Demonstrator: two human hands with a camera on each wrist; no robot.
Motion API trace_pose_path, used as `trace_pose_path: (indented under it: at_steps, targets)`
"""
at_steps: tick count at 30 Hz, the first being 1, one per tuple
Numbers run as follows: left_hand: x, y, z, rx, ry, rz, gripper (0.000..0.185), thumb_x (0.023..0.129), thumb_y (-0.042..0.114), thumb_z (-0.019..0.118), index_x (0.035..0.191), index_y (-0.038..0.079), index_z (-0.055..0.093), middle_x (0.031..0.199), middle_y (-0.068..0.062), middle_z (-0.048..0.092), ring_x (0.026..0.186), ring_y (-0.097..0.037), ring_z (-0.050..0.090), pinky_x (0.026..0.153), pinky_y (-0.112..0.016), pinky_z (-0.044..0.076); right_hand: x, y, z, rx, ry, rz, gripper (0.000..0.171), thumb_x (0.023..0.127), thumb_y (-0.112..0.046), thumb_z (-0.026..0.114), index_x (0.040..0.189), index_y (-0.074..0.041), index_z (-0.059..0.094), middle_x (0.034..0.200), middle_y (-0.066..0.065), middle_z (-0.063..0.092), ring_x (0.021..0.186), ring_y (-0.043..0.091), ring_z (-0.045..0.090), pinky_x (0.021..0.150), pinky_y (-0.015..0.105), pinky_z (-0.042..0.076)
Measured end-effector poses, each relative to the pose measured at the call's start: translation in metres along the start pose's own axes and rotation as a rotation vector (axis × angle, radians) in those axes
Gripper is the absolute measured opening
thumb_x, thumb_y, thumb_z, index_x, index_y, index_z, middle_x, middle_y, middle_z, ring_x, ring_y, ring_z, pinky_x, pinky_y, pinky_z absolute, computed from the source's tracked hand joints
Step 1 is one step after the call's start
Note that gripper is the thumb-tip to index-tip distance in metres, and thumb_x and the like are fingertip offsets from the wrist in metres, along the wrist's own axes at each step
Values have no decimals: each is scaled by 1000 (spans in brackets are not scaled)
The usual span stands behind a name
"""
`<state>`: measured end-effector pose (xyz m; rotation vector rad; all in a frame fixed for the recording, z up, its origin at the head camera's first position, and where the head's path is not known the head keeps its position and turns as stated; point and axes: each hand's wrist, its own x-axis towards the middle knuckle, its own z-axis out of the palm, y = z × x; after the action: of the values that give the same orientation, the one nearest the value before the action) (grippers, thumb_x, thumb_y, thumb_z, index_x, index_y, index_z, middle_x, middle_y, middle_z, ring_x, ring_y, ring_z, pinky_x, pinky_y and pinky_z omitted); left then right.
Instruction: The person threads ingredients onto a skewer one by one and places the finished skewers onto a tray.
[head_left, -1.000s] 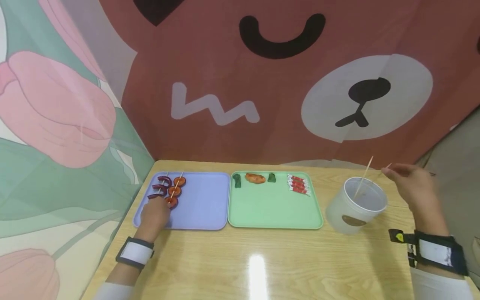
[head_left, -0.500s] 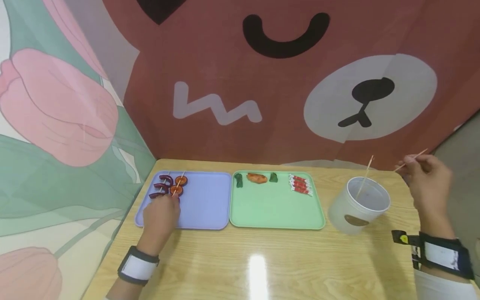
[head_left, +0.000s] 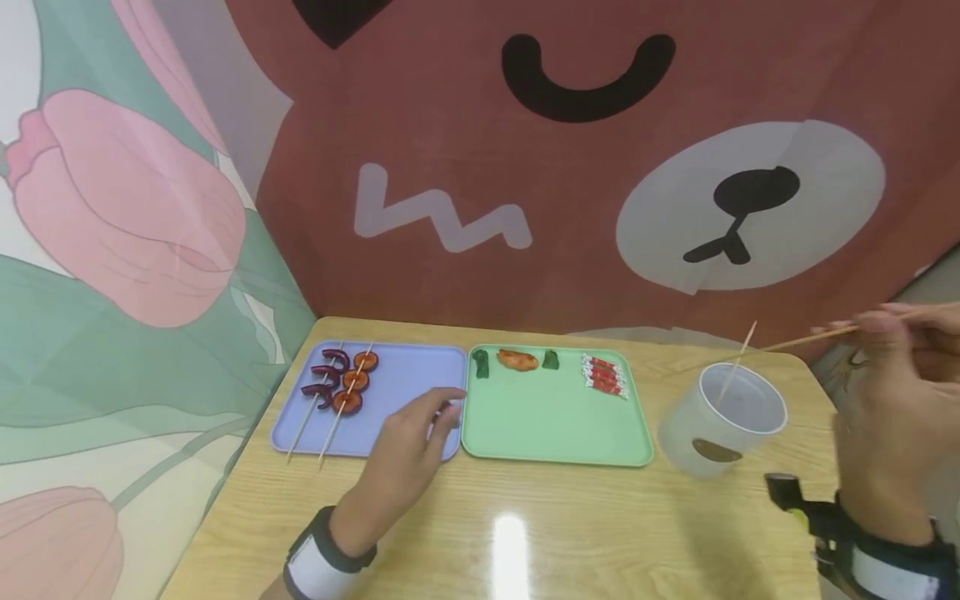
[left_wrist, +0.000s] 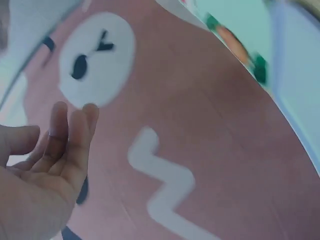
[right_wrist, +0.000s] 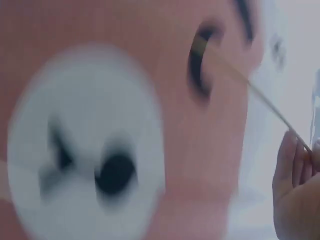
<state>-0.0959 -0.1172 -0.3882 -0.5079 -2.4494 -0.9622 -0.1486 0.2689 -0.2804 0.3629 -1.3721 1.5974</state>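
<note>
My left hand (head_left: 408, 454) hovers over the right part of the purple tray (head_left: 405, 367), fingers loosely bent and holding nothing. In the left wrist view the same hand (left_wrist: 50, 175) is also bare. Two loaded skewers lie at that tray's left: one with dark purple curled pieces (head_left: 326, 377), the other with round orange-brown slices (head_left: 356, 381). On the right, my right hand (head_left: 900, 400) pinches a bare wooden skewer (head_left: 810, 338), which slants above the frosted plastic tub (head_left: 697, 433). Another skewer (head_left: 748, 342) leans inside the tub. The right wrist view is blurred.
Beside the purple tray lies a green tray (head_left: 555, 433). Along its back are two green pieces (head_left: 482, 363), a golden-brown piece (head_left: 517, 360) and several red-and-white pieces (head_left: 604, 377). A printed wall (head_left: 450, 283) rises behind the wooden table (head_left: 585, 533).
My left hand has let go of the round-slice skewer and moved right. My right hand has lifted the bare skewer away from the tub and shifted right, nearer the camera.
</note>
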Motion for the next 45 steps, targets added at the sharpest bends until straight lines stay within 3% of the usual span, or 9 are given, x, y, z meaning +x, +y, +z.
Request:
trace_pose_path:
  at_steps: [4,9,18,21,27,29,32,35,45]
  targets:
    - [1,15,23,-99,-156,72,35,98,21,54,132,12,52,112,-1,64,103,-11,62,90,-26,54,-46,5,49,358,-254,108,14,74,31,59,85,29,50,78,23,64,66,27,69,63,31,60]
    - [-1,21,47,-143,-316,-14,45,98,31,51,140,15,45,122,-1,62,112,-15,61,92,-30,54,-91,28,78,278,-513,266,12,79,29,54,87,21,53,84,14,64,70,22,71,65,31,61]
    - [-6,9,57,-264,-222,-125,14,95,13,56,98,7,68,79,-1,71,75,-5,67,74,-14,56,-113,57,103,174,-650,435,8,88,9,61,96,8,61,83,14,66,71,27,71,68,41,61]
    - [-7,4,55,-286,-214,-203,13,96,12,54,95,9,67,74,1,67,71,-4,64,68,-14,55,-113,81,107,-17,-698,494,16,96,-10,57,102,3,63,88,17,68,75,29,71,71,39,61]
    - [-10,-5,49,-320,-144,-271,13,96,6,55,94,9,67,74,0,68,70,-7,66,66,-17,57,-120,162,110,-831,-1060,530,49,96,-42,54,119,0,62,110,19,67,96,32,65,77,41,56]
    - [-12,-6,48,-330,-136,-271,12,95,4,55,94,7,67,76,-2,69,71,-8,67,66,-16,57,-124,185,111,-958,-1139,553,49,95,-39,58,115,6,61,110,23,65,96,37,63,73,44,55]
    - [-14,-8,47,-333,-131,-275,12,94,3,56,94,7,67,76,-2,69,71,-8,67,66,-16,57,-129,210,113,-1036,-1142,553,39,91,-33,65,81,4,64,76,17,61,70,29,58,57,37,50]
    - [-16,-9,46,-322,-124,-271,12,94,4,57,93,8,67,74,-1,68,69,-8,66,65,-16,56,-134,227,117,-1051,-1133,574,45,90,-30,68,56,-8,47,55,0,36,51,16,37,44,27,33]
    - [-23,-13,43,-327,-113,-273,11,94,5,58,94,7,69,73,-3,68,68,-11,66,64,-16,56,-142,252,127,-1130,-1146,538,28,89,-16,65,66,-2,61,66,11,56,55,21,50,44,29,40]
